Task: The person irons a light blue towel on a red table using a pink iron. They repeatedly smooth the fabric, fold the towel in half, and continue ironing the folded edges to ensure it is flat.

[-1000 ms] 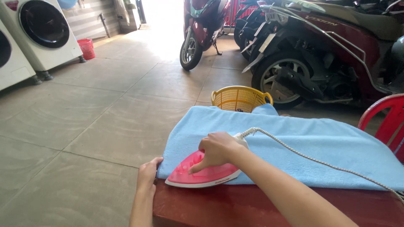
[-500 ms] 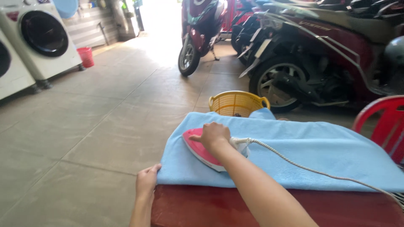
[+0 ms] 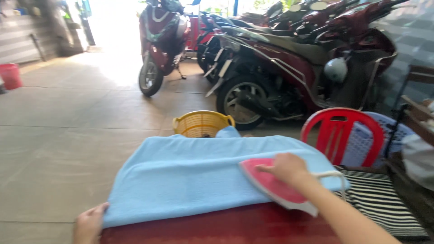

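A person is pressing one pink iron (image 3: 273,185) across one light blue towel (image 3: 203,180) that is lying spread over a dark red counter (image 3: 217,228), inside an open, tiled garage with daylight pouring in at the far end. The right hand (image 3: 287,168) is resting on top of the iron, its fingers (image 3: 266,168) curling closed around the handle, with the towel lying under and to the left of them. A white cord (image 3: 332,176) is trailing from the iron just behind those fingers. The left hand (image 3: 89,223) is lying at the near left corner of the towel, its fingers touching the cloth's edge; whether they are pinching it cannot be told. Beyond the towel, one yellow basket (image 3: 202,123) is sitting on the floor (image 3: 68,135). To the right of the ironing fingers, one red plastic chair (image 3: 337,131) is standing, with a pale blue one (image 3: 375,140) just behind it, and a striped cloth (image 3: 384,203) is lying below them. At least three scooters (image 3: 280,68) are standing parked farther off, and one red bucket (image 3: 10,76) is sitting far left.
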